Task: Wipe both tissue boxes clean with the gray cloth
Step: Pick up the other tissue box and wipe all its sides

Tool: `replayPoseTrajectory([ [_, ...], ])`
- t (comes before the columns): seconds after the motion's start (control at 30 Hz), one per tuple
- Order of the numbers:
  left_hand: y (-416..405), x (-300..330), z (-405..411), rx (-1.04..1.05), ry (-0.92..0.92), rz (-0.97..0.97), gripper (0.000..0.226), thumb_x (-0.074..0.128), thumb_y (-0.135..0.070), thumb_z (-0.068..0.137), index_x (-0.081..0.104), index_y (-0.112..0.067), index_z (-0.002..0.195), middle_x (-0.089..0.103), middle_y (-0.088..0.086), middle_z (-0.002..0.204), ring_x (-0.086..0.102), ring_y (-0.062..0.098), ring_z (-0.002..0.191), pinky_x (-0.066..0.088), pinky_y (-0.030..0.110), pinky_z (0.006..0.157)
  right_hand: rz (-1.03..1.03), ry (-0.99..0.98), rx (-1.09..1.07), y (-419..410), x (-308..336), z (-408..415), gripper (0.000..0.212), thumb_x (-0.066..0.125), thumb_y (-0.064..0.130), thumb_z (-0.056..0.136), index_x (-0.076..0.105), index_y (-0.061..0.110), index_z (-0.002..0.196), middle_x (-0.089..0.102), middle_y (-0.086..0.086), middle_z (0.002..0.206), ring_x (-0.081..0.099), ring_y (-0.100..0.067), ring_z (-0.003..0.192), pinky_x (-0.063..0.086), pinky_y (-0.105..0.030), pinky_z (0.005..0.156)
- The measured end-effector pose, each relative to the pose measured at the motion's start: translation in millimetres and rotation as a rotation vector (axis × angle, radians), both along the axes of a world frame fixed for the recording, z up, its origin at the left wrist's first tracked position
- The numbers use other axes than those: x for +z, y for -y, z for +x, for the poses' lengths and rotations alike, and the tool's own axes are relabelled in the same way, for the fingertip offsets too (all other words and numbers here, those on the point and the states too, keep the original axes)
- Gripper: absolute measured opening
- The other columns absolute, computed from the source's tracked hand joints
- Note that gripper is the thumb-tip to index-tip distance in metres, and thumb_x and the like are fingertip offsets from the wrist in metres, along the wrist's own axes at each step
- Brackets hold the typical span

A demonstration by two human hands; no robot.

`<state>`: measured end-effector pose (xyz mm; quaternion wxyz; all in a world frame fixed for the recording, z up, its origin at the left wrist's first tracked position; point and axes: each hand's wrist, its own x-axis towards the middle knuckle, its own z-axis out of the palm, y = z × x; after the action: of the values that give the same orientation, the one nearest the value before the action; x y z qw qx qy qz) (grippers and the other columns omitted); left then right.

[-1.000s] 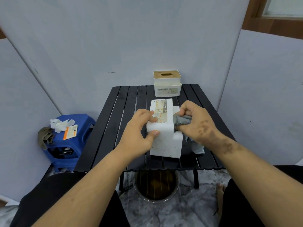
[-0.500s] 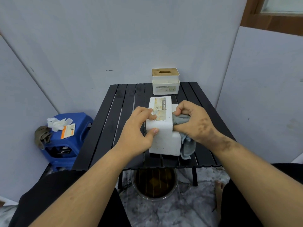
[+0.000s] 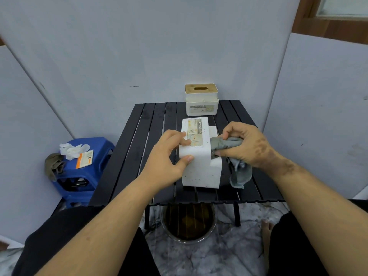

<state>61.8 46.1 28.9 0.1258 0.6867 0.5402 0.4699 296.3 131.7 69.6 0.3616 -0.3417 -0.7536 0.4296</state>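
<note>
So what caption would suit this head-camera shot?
Left hand steadies a white tissue box while the right hand rubs its side with a gray cloth.

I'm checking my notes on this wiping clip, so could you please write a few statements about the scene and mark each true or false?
1. The right hand grips the gray cloth. True.
2. The left hand rests flat on the table. False: it holds the near tissue box.
3. The far tissue box has a wooden lid. True.
4. The cloth is pressed against the far box. False: it touches the near box's right side.
5. The stool is red. False: blue.
</note>
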Motion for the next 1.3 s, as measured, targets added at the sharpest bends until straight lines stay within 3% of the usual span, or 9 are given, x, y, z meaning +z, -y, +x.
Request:
replayPoseTrajectory([
  [0.2, 0, 0, 4, 0.019, 0.01, 0.027, 0.027, 0.075, -0.021, 0.08, 0.065, -0.014, 0.105, 0.053, -0.018, 0.121, 0.05, -0.003, 0.13, 0.052, 0.028, 0.101, 0.092, -0.051, -0.065, 7, -18, -15, 0.027, 0.087, 0.0, 0.066, 0.066, 0.007, 0.081, 0.075, -0.006, 0.089, 0.072, -0.019, 0.088, 0.059, -0.024, 0.078],
  [0.37, -1, 0, 1, -0.01, 0.013, 0.009, 0.027, 0.075, -0.021, 0.082, 0.065, -0.018, 0.107, 0.053, -0.017, 0.124, 0.052, 0.005, 0.131, 0.053, 0.028, 0.102, 0.045, 0.025, -0.003, 0, -7, -2, 0.032, 0.09, 0.003, 0.064, 0.067, 0.007, 0.086, 0.074, 0.003, 0.087, 0.071, -0.005, 0.082, 0.055, -0.016, 0.073],
  [0.5, -2, 1, 1, -0.013, 0.023, 0.011, 0.027, 0.075, -0.021, 0.082, 0.063, -0.026, 0.105, 0.053, -0.017, 0.124, 0.052, 0.005, 0.13, 0.053, 0.029, 0.103, 0.076, 0.049, -0.013, -9, -5, 9, 0.029, 0.091, 0.007, 0.064, 0.072, 0.012, 0.085, 0.074, -0.004, 0.088, 0.073, -0.017, 0.082, 0.059, -0.026, 0.075],
  [0.73, -1, 0, -1, -0.014, 0.039, 0.01, 0.03, 0.076, -0.018, 0.082, 0.061, -0.031, 0.105, 0.054, -0.015, 0.125, 0.054, 0.006, 0.128, 0.054, 0.034, 0.102, 0.069, -0.006, -0.014, 4, -11, -11, 0.024, 0.088, 0.005, 0.067, 0.076, 0.009, 0.087, 0.075, -0.004, 0.089, 0.071, -0.009, 0.084, 0.055, -0.017, 0.075],
  [0.9, -1, 1, -2, -0.025, 0.041, 0.005, 0.03, 0.077, -0.014, 0.084, 0.062, -0.027, 0.107, 0.055, -0.009, 0.126, 0.053, -0.001, 0.127, 0.054, 0.031, 0.101, 0.046, 0.131, 0.0, -15, 3, 18, 0.027, 0.092, 0.01, 0.062, 0.076, 0.017, 0.083, 0.076, -0.002, 0.085, 0.073, -0.022, 0.083, 0.06, -0.029, 0.077],
  [1.03, -3, -2, 1, -0.016, 0.054, 0.037, 0.027, 0.075, -0.018, 0.082, 0.063, -0.025, 0.105, 0.054, -0.014, 0.125, 0.054, 0.007, 0.13, 0.055, 0.038, 0.101, 0.022, 0.074, 0.017, -8, -3, 6, 0.027, 0.09, 0.006, 0.063, 0.074, 0.013, 0.084, 0.075, -0.003, 0.087, 0.072, -0.014, 0.083, 0.059, -0.023, 0.076],
  [1.2, -5, -6, 2, -0.001, 0.034, 0.062, 0.025, 0.075, -0.018, 0.081, 0.065, -0.016, 0.104, 0.055, -0.014, 0.122, 0.051, -0.001, 0.129, 0.056, 0.046, 0.098, -0.004, -0.071, -0.038, 11, -11, -20, 0.029, 0.084, -0.007, 0.064, 0.066, 0.004, 0.083, 0.073, -0.004, 0.082, 0.07, -0.006, 0.077, 0.057, -0.02, 0.07],
  [1.3, -5, -7, 3, 0.008, 0.022, 0.067, 0.025, 0.075, -0.019, 0.081, 0.066, -0.015, 0.104, 0.056, -0.01, 0.121, 0.05, -0.002, 0.129, 0.056, 0.046, 0.098, 0.0, -0.12, -0.112, 15, -19, -26, 0.032, 0.084, -0.007, 0.064, 0.064, 0.008, 0.084, 0.073, 0.002, 0.083, 0.069, -0.004, 0.078, 0.056, -0.02, 0.069],
])
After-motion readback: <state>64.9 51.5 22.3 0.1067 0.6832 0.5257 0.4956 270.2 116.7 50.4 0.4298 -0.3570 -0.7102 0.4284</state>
